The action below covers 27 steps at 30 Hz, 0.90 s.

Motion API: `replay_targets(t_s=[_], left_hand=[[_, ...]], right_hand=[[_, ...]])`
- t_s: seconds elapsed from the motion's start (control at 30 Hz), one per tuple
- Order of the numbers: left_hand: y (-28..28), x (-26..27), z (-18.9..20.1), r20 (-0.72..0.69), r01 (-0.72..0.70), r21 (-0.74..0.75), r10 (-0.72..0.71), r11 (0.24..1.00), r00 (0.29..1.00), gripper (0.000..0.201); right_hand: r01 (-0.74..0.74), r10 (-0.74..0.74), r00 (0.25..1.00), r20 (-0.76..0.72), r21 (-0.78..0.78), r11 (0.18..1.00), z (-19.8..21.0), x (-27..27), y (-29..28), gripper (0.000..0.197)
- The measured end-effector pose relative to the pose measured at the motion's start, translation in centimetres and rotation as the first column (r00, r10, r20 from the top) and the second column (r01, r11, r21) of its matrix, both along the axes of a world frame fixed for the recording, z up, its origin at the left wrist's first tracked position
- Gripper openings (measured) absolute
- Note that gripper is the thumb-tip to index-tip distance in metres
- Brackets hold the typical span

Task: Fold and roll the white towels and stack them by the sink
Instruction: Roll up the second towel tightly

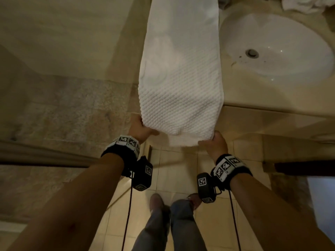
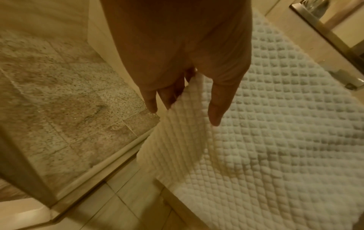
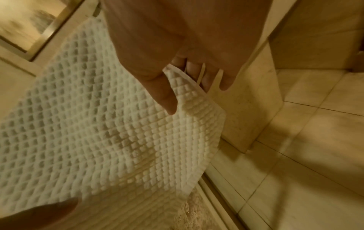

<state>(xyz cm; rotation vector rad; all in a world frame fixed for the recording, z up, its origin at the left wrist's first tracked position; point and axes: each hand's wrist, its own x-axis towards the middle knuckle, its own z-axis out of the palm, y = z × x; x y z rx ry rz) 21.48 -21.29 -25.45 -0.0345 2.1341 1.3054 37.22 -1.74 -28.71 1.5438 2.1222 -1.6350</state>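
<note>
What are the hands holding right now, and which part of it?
Both hold the white towel by its near end: the left hand pinches the left corner, the right hand the right corner. The rest lies along the counter.

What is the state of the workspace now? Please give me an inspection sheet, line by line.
Surface: beige counter with a white sink set into it.
Job's things: one white waffle towel, folded to a long strip, lies left of the sink; its near end hangs past the counter edge.
Clutter: crumpled white towels at the far right corner, behind the sink.
Hands: left hand and right hand each pinch a near corner of the strip.
Cables: a dark cable hangs from each wrist unit.
Surroundings: speckled stone floor on the left, tiled floor below, the person's legs.
</note>
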Motion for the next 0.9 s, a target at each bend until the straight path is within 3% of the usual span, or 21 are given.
replay_targets(t_s=[0.07,0.2,0.3,0.47,0.57,0.63,0.77,0.9], left_hand=[[-0.4,0.9,-0.5,0.042,0.032,-0.003,-0.032,0.999,0.999,0.074],[-1.4,2.9,-1.7,0.183,0.188,-0.149,-0.159,0.971,0.970,0.052],[-2.5,4.6,-2.4,0.263,0.220,-0.150,-0.175,0.964,0.949,0.043],[-3.6,6.6,-2.1,0.298,0.131,-0.113,-0.092,0.985,0.950,0.042],[-4.2,7.2,-1.1,0.334,0.081,-0.130,-0.033,0.988,0.942,0.044],[-4.6,7.5,-0.4,0.365,0.008,-0.101,0.029,0.995,0.930,0.033],[-5.6,7.7,0.6,0.225,-0.109,-0.066,0.121,0.992,0.967,0.037],[-7.0,8.8,1.5,0.085,-0.063,0.037,0.060,0.997,0.995,0.036]], right_hand=[[0.003,-0.003,1.000,-0.001,-0.067,0.998,-0.7,0.9,-0.3,0.048],[-0.027,0.029,0.999,0.018,-0.093,0.995,-1.5,2.2,-1.6,0.048],[-0.016,0.018,0.999,0.033,-0.078,0.997,-1.8,3.2,-2.7,0.041],[0.020,-0.013,0.998,0.066,-0.098,0.995,-1.8,5.1,-3.5,0.020],[0.052,-0.040,0.993,0.110,-0.111,0.992,-1.4,5.9,-3.5,0.033],[0.084,-0.064,0.990,0.125,-0.164,0.983,-0.9,6.4,-3.7,0.038],[0.164,-0.159,0.987,0.038,-0.239,0.957,1.0,6.9,-4.1,0.021],[0.168,-0.182,0.982,-0.051,-0.202,0.965,3.0,8.1,-3.8,0.044]])
